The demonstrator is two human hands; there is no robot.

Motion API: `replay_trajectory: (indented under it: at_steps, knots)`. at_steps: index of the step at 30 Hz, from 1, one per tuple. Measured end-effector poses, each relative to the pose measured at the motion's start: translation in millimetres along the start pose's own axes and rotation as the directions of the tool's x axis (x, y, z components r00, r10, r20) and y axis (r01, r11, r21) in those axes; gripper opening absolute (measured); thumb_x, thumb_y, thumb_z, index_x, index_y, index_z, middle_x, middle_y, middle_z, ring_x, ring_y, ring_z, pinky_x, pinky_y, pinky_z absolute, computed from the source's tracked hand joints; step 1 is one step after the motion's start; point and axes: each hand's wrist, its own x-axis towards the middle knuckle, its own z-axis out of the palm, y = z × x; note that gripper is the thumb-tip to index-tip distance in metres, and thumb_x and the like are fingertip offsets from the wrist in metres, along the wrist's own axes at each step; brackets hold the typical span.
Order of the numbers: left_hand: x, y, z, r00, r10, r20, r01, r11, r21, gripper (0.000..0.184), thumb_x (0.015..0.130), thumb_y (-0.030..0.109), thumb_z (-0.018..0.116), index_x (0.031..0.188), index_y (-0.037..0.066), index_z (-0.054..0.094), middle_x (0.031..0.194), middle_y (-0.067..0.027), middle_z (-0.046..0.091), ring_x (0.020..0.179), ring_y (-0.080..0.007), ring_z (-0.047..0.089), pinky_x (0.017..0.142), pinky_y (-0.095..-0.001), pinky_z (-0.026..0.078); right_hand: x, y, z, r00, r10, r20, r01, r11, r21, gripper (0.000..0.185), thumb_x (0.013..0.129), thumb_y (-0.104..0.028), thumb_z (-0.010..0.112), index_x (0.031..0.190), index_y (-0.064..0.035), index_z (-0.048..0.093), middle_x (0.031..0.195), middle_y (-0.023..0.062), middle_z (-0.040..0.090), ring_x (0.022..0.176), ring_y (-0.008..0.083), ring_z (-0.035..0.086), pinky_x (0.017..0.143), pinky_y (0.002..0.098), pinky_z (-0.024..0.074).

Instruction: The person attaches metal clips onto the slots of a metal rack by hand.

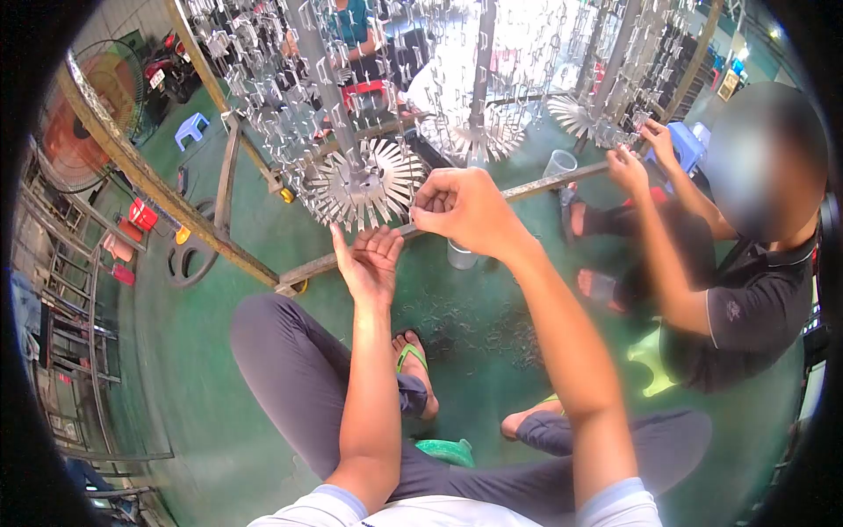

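- White cloth top (435,511), short-sleeved, with pale blue-grey bands (341,498) edging its sleeves and a small dark mark low in view.
- Dark grey cloth trousers (285,351), long-legged, plain, creased at the knee.
- Bright lime-green thong sandal (412,355) on the left foot.
- Bare hands (371,270), ungloved; forearms uncovered.

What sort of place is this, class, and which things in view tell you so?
Probably a workshop or small factory: many small metal pieces hang in strings, small scraps litter the green floor, and a large fan stands at the left.
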Motion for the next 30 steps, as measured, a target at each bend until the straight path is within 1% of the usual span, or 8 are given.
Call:
replay_trajectory:
  at_steps: [4,11,15,16,20,23,27,30]
  knots:
    - [-21.6,-16.8,6.8,0.996,-0.083,-0.019,0.085,0.990,0.108,0.087,0.099,0.076,0.037,0.090,-0.004,0.070,0.087,-0.0191,0.074,0.083,-0.0333,0.074,0.078,-0.0440,0.062,-3.1,-3.1,-2.0,0.999,0.041,0.033,-0.041,0.999,-0.002,0.012,0.084,-0.008,0.078,0.089,0.0020,0.073,0.076,-0.0007,0.065,0.070,0.0037,0.056,0.062,0.0227,0.0463]
    - [-42.1,-22.5,34.7,0.987,0.119,0.109,-0.149,0.932,0.330,0.089,0.102,0.074,0.029,0.081,-0.004,0.067,0.077,-0.0153,0.070,0.069,-0.0298,0.072,0.066,-0.0400,0.062,-5.0,4.7,-4.5,0.997,-0.081,0.018,0.080,0.996,0.028,0.013,0.086,-0.009,0.079,0.090,0.0027,0.074,0.083,0.0024,0.068,0.071,0.0068,0.058,0.063,0.0251,0.0472]
    - [-58.1,-33.3,49.3,0.916,0.371,0.151,-0.377,0.672,0.638,0.070,0.109,0.054,0.039,0.078,-0.004,0.064,0.066,-0.0122,0.065,0.059,-0.0255,0.068,0.059,-0.0335,0.059,-5.1,3.5,-8.9,0.993,-0.088,0.075,0.084,0.995,0.049,0.018,0.087,-0.012,0.079,0.093,0.0037,0.073,0.085,0.0020,0.067,0.074,0.0069,0.058,0.065,0.0260,0.0466]
    - [-63.0,-33.0,50.8,0.899,0.388,0.204,-0.433,0.711,0.554,0.045,0.108,0.032,0.054,0.086,-0.005,0.065,0.076,-0.0115,0.067,0.066,-0.0213,0.068,0.061,-0.0296,0.057,-6.1,3.2,-9.4,0.994,-0.086,0.070,0.083,0.995,0.054,0.017,0.087,-0.012,0.078,0.095,0.0032,0.074,0.084,0.0028,0.068,0.074,0.0073,0.059,0.065,0.0264,0.0474]
    - [-58.4,-39.8,62.5,0.668,0.670,0.323,-0.677,0.367,0.638,0.019,0.097,0.004,0.070,0.114,-0.005,0.066,0.107,-0.0093,0.068,0.094,-0.0137,0.066,0.080,-0.0271,0.055,-8.5,2.4,-12.1,0.994,-0.059,0.094,0.053,0.996,0.070,0.020,0.088,-0.015,0.079,0.096,0.0034,0.074,0.085,0.0021,0.068,0.075,0.0070,0.058,0.066,0.0261,0.0467]
    - [-60.6,-29.4,70.4,0.668,0.559,0.491,-0.687,0.209,0.696,0.025,0.096,0.004,0.071,0.120,-0.004,0.066,0.108,-0.0076,0.068,0.099,-0.0130,0.065,0.086,-0.0271,0.054,-9.6,4.1,-14.2,0.993,-0.028,0.118,0.020,0.998,0.068,0.022,0.089,-0.016,0.079,0.096,0.0037,0.074,0.088,0.0016,0.067,0.075,0.0072,0.056,0.066,0.0258,0.0457]
    - [-58.1,-30.5,63.6,0.666,0.526,0.529,-0.685,0.149,0.713,0.027,0.094,0.001,0.075,0.119,-0.005,0.068,0.105,-0.0081,0.072,0.097,-0.0138,0.068,0.089,-0.0280,0.055,-9.1,4.0,-14.1,0.992,-0.054,0.114,0.048,0.998,0.051,0.019,0.089,-0.014,0.078,0.097,0.0034,0.074,0.089,0.0029,0.068,0.075,0.0085,0.057,0.067,0.0255,0.0459]
    - [-55.3,-35.9,60.1,0.704,0.563,0.433,-0.650,0.266,0.712,0.025,0.093,-0.002,0.075,0.116,-0.007,0.069,0.103,-0.0106,0.074,0.095,-0.0147,0.071,0.088,-0.0268,0.056,-7.8,5.0,-12.7,0.989,-0.104,0.104,0.103,0.995,0.020,0.017,0.089,-0.012,0.077,0.097,0.0029,0.074,0.089,0.0034,0.069,0.076,0.0095,0.059,0.067,0.0261,0.0466]
